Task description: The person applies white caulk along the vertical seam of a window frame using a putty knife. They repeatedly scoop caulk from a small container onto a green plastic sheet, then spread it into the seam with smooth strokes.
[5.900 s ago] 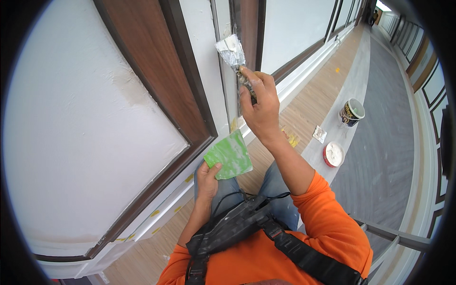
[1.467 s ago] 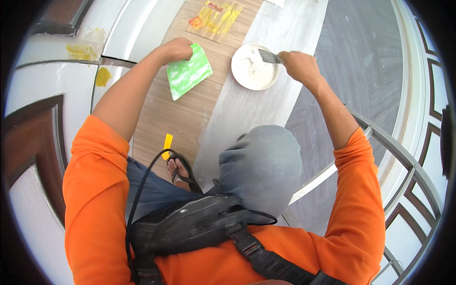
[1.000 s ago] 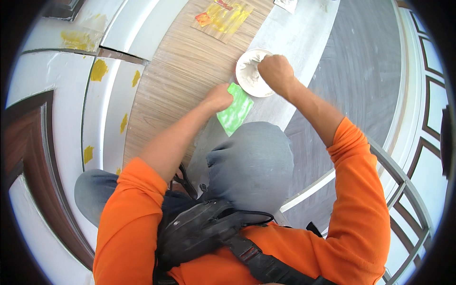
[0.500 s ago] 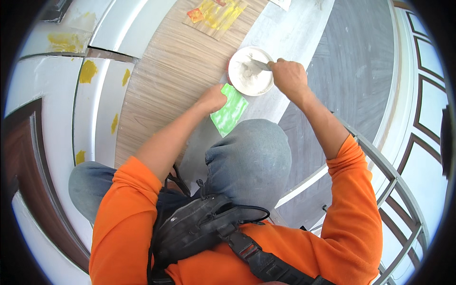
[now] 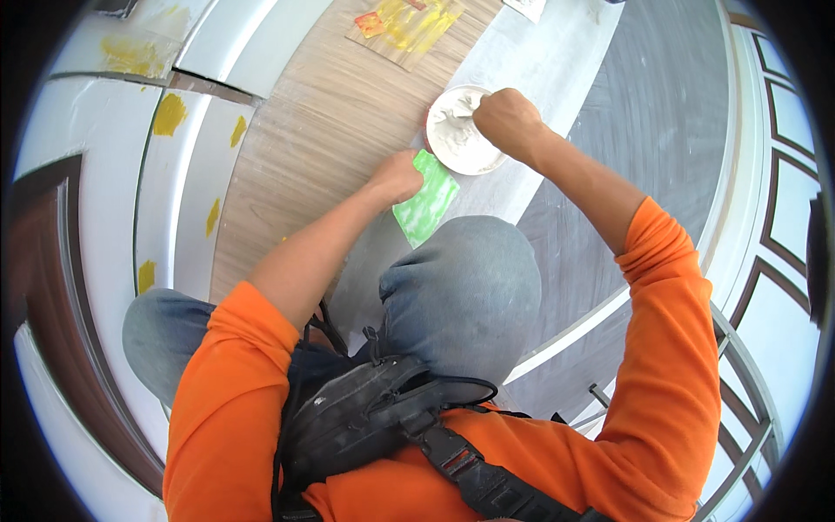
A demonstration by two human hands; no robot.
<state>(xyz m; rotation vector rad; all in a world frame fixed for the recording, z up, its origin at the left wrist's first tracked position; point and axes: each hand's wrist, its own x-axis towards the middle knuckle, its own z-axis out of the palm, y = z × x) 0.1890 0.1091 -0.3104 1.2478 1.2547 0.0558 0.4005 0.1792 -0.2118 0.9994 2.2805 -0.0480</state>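
My left hand (image 5: 400,177) grips the upper edge of a flat green spreader (image 5: 428,198) smeared with white paste, just beside a round bucket (image 5: 427,130). White paste (image 5: 461,143) lies inside the bucket, lumpy toward its far side. Over the bucket's right rim, my right hand (image 5: 508,120) is closed round a putty knife (image 5: 466,114). Its metal blade reaches down into the paste and shows only in part, and the fist covers the handle.
Wood-look planks run under the bucket. Farther off lies a board with yellow smears (image 5: 409,30) and an orange patch. White panels with yellow patches (image 5: 170,115) stand at the left. A curved metal rail (image 5: 750,365) is at my right, and my bent knee (image 5: 461,287) rises close to the spreader.
My right hand has tipped over and shifted slightly left and up, with the knife blade now farther into the paste. The left hand still holds the spreader beside the bucket.
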